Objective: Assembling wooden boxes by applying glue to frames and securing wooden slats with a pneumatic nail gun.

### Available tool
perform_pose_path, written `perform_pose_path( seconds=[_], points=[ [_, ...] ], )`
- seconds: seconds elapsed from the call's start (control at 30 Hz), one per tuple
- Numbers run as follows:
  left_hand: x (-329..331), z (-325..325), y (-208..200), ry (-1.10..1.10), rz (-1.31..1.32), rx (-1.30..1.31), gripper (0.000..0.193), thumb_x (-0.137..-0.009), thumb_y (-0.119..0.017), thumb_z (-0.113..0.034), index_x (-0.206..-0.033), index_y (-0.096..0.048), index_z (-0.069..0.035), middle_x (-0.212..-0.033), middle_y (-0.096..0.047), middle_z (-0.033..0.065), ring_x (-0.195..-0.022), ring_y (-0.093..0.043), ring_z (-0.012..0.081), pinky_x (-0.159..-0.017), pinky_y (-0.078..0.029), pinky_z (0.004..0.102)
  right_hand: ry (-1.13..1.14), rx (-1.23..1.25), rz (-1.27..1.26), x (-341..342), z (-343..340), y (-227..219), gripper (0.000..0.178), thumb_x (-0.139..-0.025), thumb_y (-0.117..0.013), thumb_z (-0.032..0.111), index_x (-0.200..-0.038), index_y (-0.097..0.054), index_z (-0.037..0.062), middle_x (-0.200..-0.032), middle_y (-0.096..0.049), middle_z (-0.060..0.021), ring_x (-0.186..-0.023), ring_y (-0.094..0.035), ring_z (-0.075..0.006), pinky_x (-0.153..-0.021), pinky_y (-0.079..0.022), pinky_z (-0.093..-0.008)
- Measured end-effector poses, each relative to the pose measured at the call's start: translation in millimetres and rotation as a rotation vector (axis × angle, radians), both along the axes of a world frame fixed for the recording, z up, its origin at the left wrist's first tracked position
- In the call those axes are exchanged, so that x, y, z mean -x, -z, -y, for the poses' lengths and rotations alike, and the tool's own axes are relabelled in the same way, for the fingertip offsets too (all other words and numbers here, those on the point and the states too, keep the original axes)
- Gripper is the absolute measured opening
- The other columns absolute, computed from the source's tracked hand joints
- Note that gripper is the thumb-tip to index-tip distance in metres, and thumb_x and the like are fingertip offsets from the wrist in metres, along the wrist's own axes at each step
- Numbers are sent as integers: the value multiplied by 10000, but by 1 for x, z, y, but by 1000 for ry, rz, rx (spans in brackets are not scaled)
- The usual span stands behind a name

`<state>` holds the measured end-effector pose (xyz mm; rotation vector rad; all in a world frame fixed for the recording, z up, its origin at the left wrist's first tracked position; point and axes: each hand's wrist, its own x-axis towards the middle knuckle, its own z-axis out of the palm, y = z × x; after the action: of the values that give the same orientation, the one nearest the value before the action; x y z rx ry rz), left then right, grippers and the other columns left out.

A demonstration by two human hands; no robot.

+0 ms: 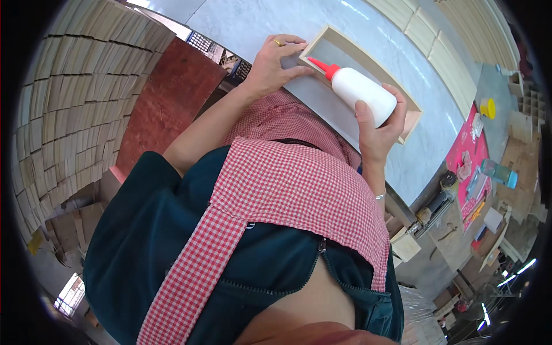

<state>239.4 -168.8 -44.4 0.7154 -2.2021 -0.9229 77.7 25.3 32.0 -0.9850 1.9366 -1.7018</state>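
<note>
My right hand (384,123) is closed around a white squeeze bottle (363,92) with a long red nozzle. The bottle is tilted, its red tip pointing left at the near left corner of a light wooden rectangular frame (376,70). Whether the tip touches the wood I cannot tell. At that same corner, the thumb and fingers of my left hand (273,66) hold the frame's left end. The frame lies on a grey marbled tabletop (253,23), and its near side is partly hidden behind the bottle and my right hand.
Light wooden boards (428,37) line the table's far right side. Tall stacks of wood strips (75,98) rise at the left, beside a reddish-brown board (167,95). To the right are a yellow tub (487,108), a clear bottle with a blue cap (499,172) and a pink sheet (463,152).
</note>
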Motion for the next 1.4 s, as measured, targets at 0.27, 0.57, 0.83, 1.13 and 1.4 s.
perform_pose_path(
  seconds=[0.27, 0.57, 0.83, 1.13, 1.4],
  points=[
    [0, 1, -1, 6, -25, 14, 488, -790, -867, -254, -1238, -739, -106, -1275, -641, 55, -1200, -511, 228, -1031, -476, 319, -25, -47, -45, -1, 14, 3, 585, -824, -823, 213, -1296, -505, 75, -1202, -587, -161, -1073, -638, -333, -824, -581, -377],
    [1, 1, -1, 10, -35, 14, 483, -791, -867, -255, -1235, -744, -112, -1245, -649, 49, -1186, -516, 227, -1024, -478, 315, 4, -38, -72, 2, 23, 4, 526, -854, -802, 201, -1279, -524, 63, -1167, -611, -162, -1012, -655, -308, -710, -578, -320],
    [1, 0, -4, 14, -34, -17, 488, -779, -871, -236, -1236, -745, -117, -1247, -648, 44, -1181, -514, 221, -1023, -478, 311, 52, -13, -145, 15, 34, 8, 473, -884, -777, 203, -1262, -539, 46, -1131, -626, -162, -936, -666, -268, -595, -565, -248],
    [2, 1, -2, 19, -63, -16, 517, -742, -879, -177, -1235, -743, -104, -1239, -656, 39, -1174, -519, 213, -1013, -483, 314, 171, 15, -258, 32, 57, 9, 492, -884, -797, 260, -1235, -540, 29, -1086, -625, -152, -849, -667, -224, -575, -553, -240],
    [2, 0, -3, 21, -65, -39, 508, -746, -871, -152, -1234, -741, -94, -1232, -660, 43, -1158, -531, 219, -996, -495, 320, 205, 2, -284, 41, 61, 4, 492, -880, -805, 275, -1211, -550, 14, -1064, -625, -150, -832, -662, -215, -561, -549, -243]
  ],
)
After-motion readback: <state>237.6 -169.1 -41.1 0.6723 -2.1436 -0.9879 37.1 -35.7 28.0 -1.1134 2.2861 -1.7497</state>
